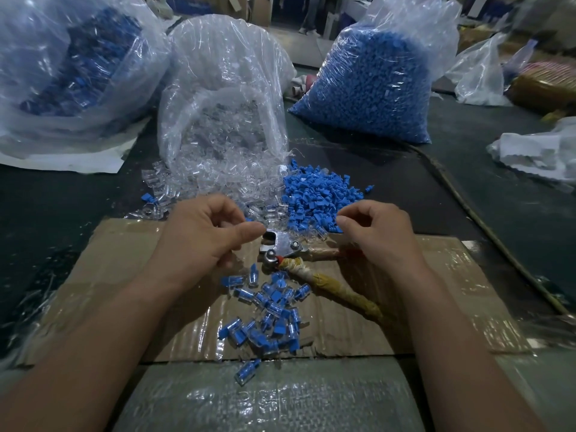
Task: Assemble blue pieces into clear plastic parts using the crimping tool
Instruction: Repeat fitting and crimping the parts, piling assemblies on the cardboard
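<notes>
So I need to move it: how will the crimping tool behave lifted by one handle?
The crimping tool probably hangs head-down: its metal head looks heavier than the handles. The tape wrap should resist slipping. Its splayed handles may swing at the pivot.

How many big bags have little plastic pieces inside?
3. The left bag holds mixed blue and clear pieces, the middle bag clear parts, the right bag blue pieces. Crumpled bags at the far right may hide more.
</notes>
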Demonstrator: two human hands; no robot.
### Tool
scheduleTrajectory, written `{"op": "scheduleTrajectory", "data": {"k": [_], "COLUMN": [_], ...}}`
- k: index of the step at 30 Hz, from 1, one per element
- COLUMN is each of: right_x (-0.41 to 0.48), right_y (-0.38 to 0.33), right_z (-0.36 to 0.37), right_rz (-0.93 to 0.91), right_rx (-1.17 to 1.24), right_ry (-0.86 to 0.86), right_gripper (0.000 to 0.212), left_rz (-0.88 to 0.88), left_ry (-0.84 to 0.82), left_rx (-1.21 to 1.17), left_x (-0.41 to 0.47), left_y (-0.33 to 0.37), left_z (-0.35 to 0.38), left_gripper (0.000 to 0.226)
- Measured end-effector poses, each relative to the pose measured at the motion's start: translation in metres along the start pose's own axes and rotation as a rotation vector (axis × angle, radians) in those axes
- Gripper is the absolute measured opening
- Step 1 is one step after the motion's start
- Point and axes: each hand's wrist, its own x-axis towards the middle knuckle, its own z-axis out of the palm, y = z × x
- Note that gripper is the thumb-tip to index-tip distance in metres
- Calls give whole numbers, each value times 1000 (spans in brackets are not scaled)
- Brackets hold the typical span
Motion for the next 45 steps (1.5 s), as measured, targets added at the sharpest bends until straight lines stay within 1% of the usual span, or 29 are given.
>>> {"op": "scheduleTrajectory", "data": {"k": [2, 7, 10, 11, 14, 18, 19, 20, 23, 27, 30, 33, 36, 39, 40, 42, 45], "right_x": [0, 3, 5, 6, 6, 3, 2, 0, -8, -25, -34, -36, -36, -37, -38, -38, -37], "right_y": [-2, -4, -6, -6, -4, -2, -3, -5, -16, -42, -57, -62, -61, -60, -61, -62, -61], "right_z": [4, 13, 19, 20, 20, 13, 10, 8, 4, 7, 17, 25, 29, 31, 32, 34, 34], "right_rz": [-24, -69, -88, -92, -89, -63, -55, -48, -46, -153, -256, -310, -319, -325, -326, -314, -291], "right_rx": [-17, -80, -140, -158, -170, -92, -61, -21, 180, 419, 432, 430, 373, 308, 285, 268, 336], "right_ry": [-19, -13, -14, -4, 30, 79, 90, 101, 120, 56, 7, 20, 54, 94, 95, 66, -13], "right_gripper": [3, 21, 19, 16, 12, 6, 6, 12, 22, 21, 23, 20, 11, 8, 8, 8, 15], "left_rz": [-31, -60, -72, -82, -122, -131, -126, -123, -98, -59, -31, -21, 17, 87, 106, 125, 113], "left_ry": [-16, -1, -32, -49, -95, -92, -96, -102, -100, -51, -38, -56, -58, -56, -54, -53, -46], "left_rx": [-38, -130, -144, -162, -226, -206, -196, -185, -162, -164, -151, -151, -153, -80, -52, -9, -11], "left_x": [1, 2, 0, -1, -3, -4, -5, -5, -7, -7, -8, -8, -11, -14, -16, -17, -17], "left_y": [-4, -9, -4, -2, 4, 8, 8, 9, 11, 11, 11, 10, 11, 14, 14, 15, 15], "left_z": [0, 0, 1, 2, 4, 6, 5, 5, 4, 5, 9, 13, 16, 18, 18, 19, 18], "left_gripper": [31, 34, 33, 30, 7, 6, 5, 6, 12, 17, 19, 20, 17, 12, 13, 18, 18]}}
